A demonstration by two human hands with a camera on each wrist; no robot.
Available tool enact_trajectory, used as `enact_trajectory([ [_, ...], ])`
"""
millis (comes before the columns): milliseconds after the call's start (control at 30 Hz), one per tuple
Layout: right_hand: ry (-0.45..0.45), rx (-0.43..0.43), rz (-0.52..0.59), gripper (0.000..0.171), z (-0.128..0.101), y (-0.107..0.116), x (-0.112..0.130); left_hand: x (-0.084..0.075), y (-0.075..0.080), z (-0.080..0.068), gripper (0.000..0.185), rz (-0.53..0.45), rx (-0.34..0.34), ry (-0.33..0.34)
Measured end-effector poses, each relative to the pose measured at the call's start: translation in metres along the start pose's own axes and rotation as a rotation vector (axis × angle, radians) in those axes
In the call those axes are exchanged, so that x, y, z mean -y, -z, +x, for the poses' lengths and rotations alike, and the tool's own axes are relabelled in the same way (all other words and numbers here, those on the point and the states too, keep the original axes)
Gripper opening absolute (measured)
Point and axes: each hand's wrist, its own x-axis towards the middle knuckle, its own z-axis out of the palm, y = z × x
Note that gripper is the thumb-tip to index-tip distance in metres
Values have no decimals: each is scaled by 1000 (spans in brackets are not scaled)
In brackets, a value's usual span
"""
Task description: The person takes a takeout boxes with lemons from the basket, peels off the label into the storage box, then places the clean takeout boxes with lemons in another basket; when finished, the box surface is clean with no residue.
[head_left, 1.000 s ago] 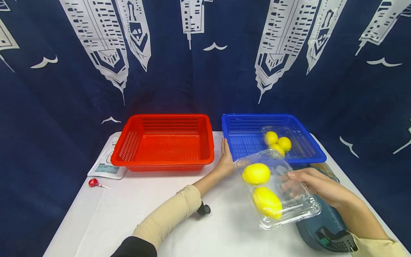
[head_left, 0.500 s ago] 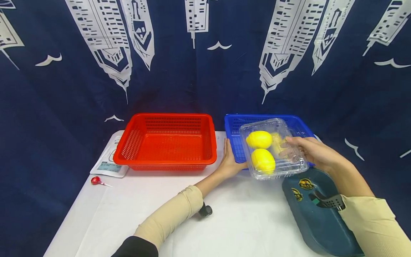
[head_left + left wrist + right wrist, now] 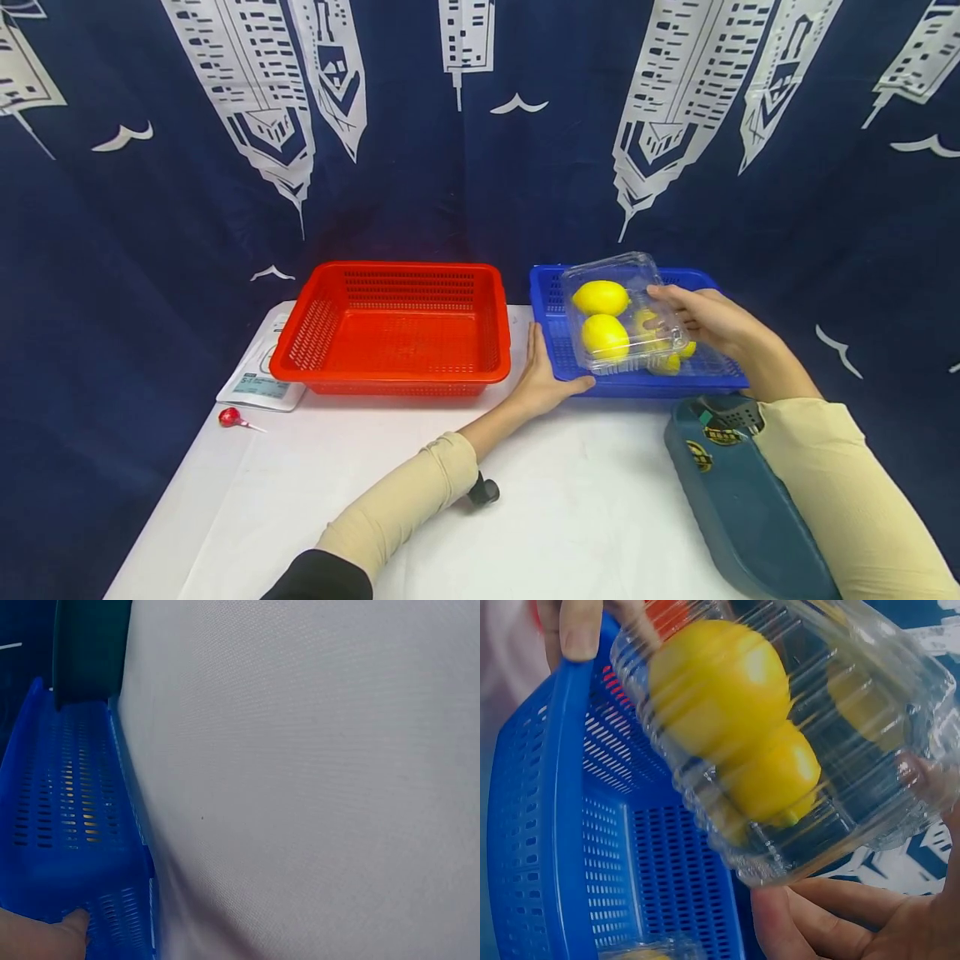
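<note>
My right hand (image 3: 708,315) pinches a clear plastic container (image 3: 627,315) by its right side, with the thumb on top and fingers beneath. Inside it are two yellow lemons (image 3: 602,297). The container is held tilted above the blue basket (image 3: 630,386). Under it, in the basket, other lemons (image 3: 667,363) show through the plastic; a second clear container (image 3: 652,949) lies there too. My left hand (image 3: 542,385) rests against the basket's front left corner, fingers straight along the side and thumb along the front wall. The right wrist view shows left fingertips at the rim.
A red basket (image 3: 390,387) stands left of the blue one. Left of it lie a white packet (image 3: 258,385) and a red lollipop (image 3: 229,417). A dark teal case (image 3: 750,517) with stickers sits at right front, under my right forearm. A navy curtain (image 3: 450,192) hangs behind.
My right hand has carried the container with two lemons up and away, from over the table's front right to over the blue basket. The left hand has stayed at the basket's corner.
</note>
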Motion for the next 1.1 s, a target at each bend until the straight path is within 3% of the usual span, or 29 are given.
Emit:
enact_trajectory([
  [333,-90,-107,11,84,35,-10,-5,2,1,-1,125,-1,-5,1],
  [700,-147,-115,-14,91,61,-20,-18,2,1,-1,123,3,4,16],
  [1100,-143,-78,-26,71,75,-33,-27,1,1,-2,124,10,10,19],
])
